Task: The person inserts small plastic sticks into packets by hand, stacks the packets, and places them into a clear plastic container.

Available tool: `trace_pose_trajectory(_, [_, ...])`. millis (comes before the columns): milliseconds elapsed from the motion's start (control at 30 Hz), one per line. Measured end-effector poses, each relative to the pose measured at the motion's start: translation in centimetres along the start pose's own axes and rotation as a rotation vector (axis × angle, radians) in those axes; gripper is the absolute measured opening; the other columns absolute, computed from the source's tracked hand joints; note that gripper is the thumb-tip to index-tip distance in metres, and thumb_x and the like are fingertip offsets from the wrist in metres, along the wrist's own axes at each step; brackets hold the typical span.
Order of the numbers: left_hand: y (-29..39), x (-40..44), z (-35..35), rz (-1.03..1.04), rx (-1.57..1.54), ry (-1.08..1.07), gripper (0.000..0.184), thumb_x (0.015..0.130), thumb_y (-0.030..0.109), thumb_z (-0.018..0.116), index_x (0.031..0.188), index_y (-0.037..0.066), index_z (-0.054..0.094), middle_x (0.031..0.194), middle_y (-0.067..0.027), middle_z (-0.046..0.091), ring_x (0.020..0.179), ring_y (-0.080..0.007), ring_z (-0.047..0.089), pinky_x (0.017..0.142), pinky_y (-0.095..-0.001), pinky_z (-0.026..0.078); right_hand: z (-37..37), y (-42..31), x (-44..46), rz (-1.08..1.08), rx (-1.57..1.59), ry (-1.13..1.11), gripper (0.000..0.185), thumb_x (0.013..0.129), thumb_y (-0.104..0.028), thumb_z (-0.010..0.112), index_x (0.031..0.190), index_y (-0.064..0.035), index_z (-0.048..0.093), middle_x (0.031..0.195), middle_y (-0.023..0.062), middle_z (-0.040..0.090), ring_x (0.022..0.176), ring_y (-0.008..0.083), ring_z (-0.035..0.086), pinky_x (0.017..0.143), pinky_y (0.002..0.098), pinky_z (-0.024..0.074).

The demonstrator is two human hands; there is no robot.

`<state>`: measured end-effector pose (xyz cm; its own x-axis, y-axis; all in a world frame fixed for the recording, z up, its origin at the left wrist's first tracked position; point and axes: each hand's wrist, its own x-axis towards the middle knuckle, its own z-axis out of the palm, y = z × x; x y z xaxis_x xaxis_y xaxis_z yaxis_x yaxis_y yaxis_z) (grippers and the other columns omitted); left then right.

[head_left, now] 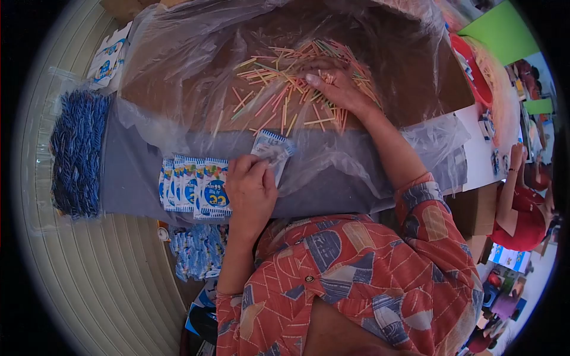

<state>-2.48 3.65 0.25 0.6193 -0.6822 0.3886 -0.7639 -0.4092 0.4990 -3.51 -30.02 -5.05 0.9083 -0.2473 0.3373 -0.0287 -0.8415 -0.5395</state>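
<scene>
My left hand is closed on a small blue-and-silver packet that points up and to the right, at the near edge of the plastic sheet. Just left of that hand lies an overlapping row of printed white-and-blue packets on the grey cloth. My right hand reaches into a loose pile of thin pink, yellow and green sticks. Its fingers curl round some of the sticks, with the thumb toward the left; the fingertips are partly hidden among them.
Clear plastic sheeting lines the brown cardboard box that holds the sticks. At far left, a clear bag or tray holds many blue packets. More packets sit below the table edge. A person in red is at right.
</scene>
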Motion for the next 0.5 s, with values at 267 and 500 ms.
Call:
trace_pose_trajectory(267, [0.2, 2.1, -0.3, -0.182, -0.523, 0.148, 0.01, 0.082, 0.001, 0.071, 0.091, -0.003, 0.068, 0.083, -0.013, 0.063, 0.069, -0.0262, 0.062, 0.063, -0.0343, 0.049, -5.8, -7.5, 0.1, 0.102, 0.863, 0.052, 0.064, 0.102, -0.056, 0.036, 0.131, -0.0059, 0.061, 0.149, 0.0123, 0.042, 0.137, 0.0263, 0.04, 0.112, 0.0424, 0.0333])
trace_pose_trajectory(500, [2.6, 5.5, 1.0, -0.041, -0.484, 0.109, 0.008, 0.085, 0.0, 0.068, 0.092, -0.004, 0.067, 0.082, -0.0145, 0.062, 0.068, -0.0286, 0.062, 0.063, -0.0356, 0.049, -5.4, -13.3, -0.5, -0.08, 1.181, -0.076, 0.071, 0.103, -0.058, 0.027, 0.13, -0.0025, 0.061, 0.15, 0.0157, 0.039, 0.137, 0.0281, 0.039, 0.115, 0.0414, 0.0284])
